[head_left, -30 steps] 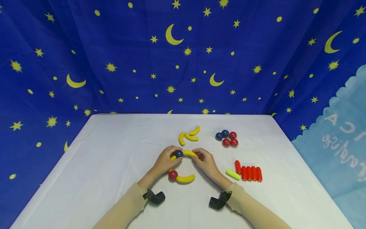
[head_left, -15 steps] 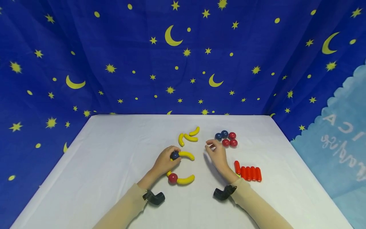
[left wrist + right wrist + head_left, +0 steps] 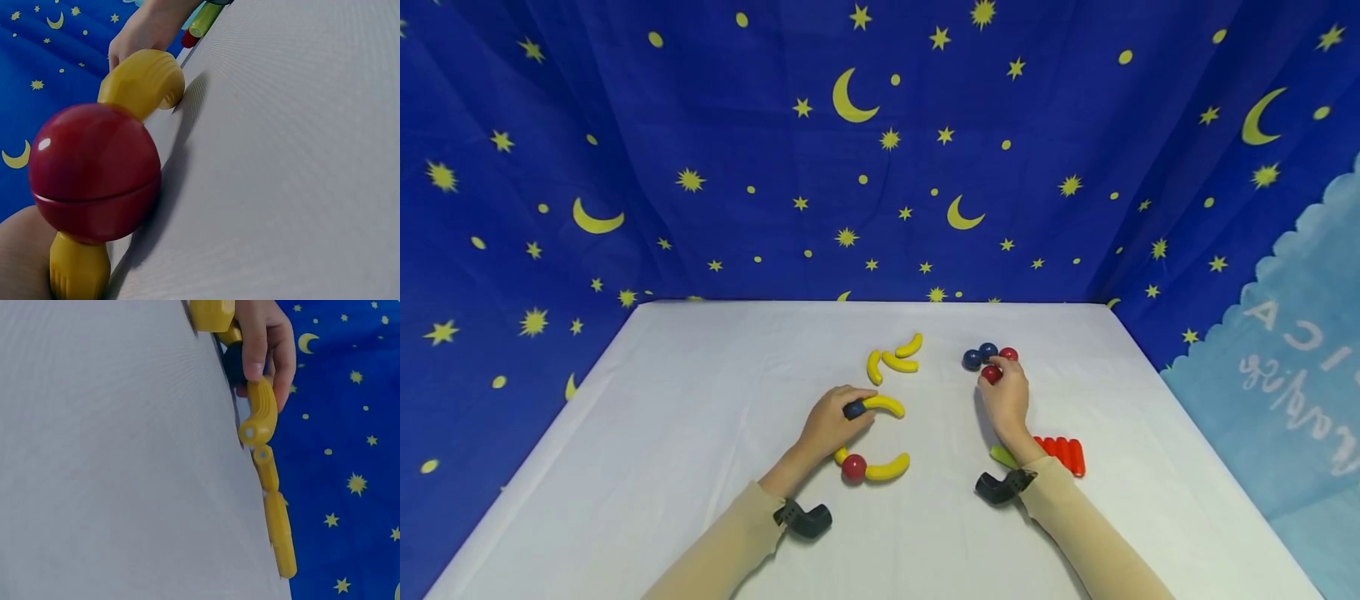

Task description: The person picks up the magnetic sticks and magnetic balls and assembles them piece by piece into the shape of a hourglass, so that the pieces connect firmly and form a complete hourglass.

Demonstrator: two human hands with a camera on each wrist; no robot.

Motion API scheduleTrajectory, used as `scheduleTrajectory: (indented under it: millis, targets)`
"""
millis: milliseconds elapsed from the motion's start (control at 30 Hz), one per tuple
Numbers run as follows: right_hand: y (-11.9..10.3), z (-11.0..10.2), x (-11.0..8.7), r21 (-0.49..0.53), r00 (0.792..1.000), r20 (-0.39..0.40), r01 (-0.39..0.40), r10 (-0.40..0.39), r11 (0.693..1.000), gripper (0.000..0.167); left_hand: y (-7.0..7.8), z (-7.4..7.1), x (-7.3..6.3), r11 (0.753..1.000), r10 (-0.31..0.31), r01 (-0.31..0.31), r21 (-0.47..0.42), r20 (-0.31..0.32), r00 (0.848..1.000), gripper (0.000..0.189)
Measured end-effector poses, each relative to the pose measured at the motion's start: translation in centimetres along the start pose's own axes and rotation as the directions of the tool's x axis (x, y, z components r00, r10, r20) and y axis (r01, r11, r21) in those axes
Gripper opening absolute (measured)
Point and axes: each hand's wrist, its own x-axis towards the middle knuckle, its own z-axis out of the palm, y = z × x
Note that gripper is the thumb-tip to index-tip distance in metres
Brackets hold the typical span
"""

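My left hand [image 3: 835, 421] pinches a blue ball [image 3: 853, 409], with a yellow curved rod [image 3: 884, 406] running off its right side. Nearer me, a red ball [image 3: 853, 468] joins two more curved rods, one under my left hand and one [image 3: 888, 467] pointing right. The left wrist view shows this red ball [image 3: 95, 173] up close, a rod at either side. My right hand [image 3: 1009, 398] has thumb and finger around another red ball [image 3: 991, 374] in the cluster. A further red ball [image 3: 1008, 355] and two blue balls [image 3: 972, 359] lie right behind it; the hand hides part of the cluster.
Three loose yellow curved rods [image 3: 900, 362] lie behind my left hand. Several red sticks [image 3: 1066, 456] and a lime-green stick [image 3: 1002, 456] lie at the right, partly covered by my right forearm. A blue starry curtain [image 3: 880, 208] stands behind the white table [image 3: 715, 358].
My right hand has let go of the yellow curved rod and moved right to the balls, closing around a red one. The blue ball and its rod have shifted slightly left in my left hand.
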Motion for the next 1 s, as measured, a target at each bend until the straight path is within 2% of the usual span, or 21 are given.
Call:
scheduleTrajectory:
  millis: [167,367,500,633,767,900,1000]
  targets:
    - [0.3,0.0,-0.1,-0.042,0.998,0.061,-0.006,0.008,0.999,0.037,0.2,0.0,-0.1,0.997,-0.079,0.080,0.021,-0.050,0.996,0.026]
    - [0.2,0.1,-0.3,-0.066,0.994,0.089,-0.050,0.056,0.997,0.038,0.2,0.1,0.0,0.994,-0.108,0.109,0.015,-0.071,0.992,0.024]
    - [-0.4,0.5,-0.6,-0.033,0.996,0.074,-0.041,0.044,0.999,0.038,0.1,0.0,0.0,0.993,-0.114,0.115,0.012,-0.074,0.991,0.024]
    - [-1.6,1.2,-1.6,0.088,0.988,0.149,0.027,-0.040,0.996,0.038,0.1,0.0,0.0,0.992,-0.122,0.123,-0.001,-0.085,0.989,0.025]
    - [-2.6,2.2,-3.0,0.219,0.950,0.282,0.072,-0.133,0.973,0.039,0.0,-0.1,0.0,0.993,-0.121,0.121,-0.006,-0.089,0.989,0.024]
    - [-3.5,3.1,-4.5,0.299,0.889,0.412,0.075,-0.200,0.951,0.041,0.0,0.0,0.1,0.993,-0.121,0.121,-0.003,-0.085,0.989,0.024]
    - [-3.9,3.6,-5.4,0.345,0.850,0.464,0.086,-0.249,0.935,0.040,0.0,0.0,0.1,0.993,-0.121,0.121,-0.008,-0.082,0.989,0.024]
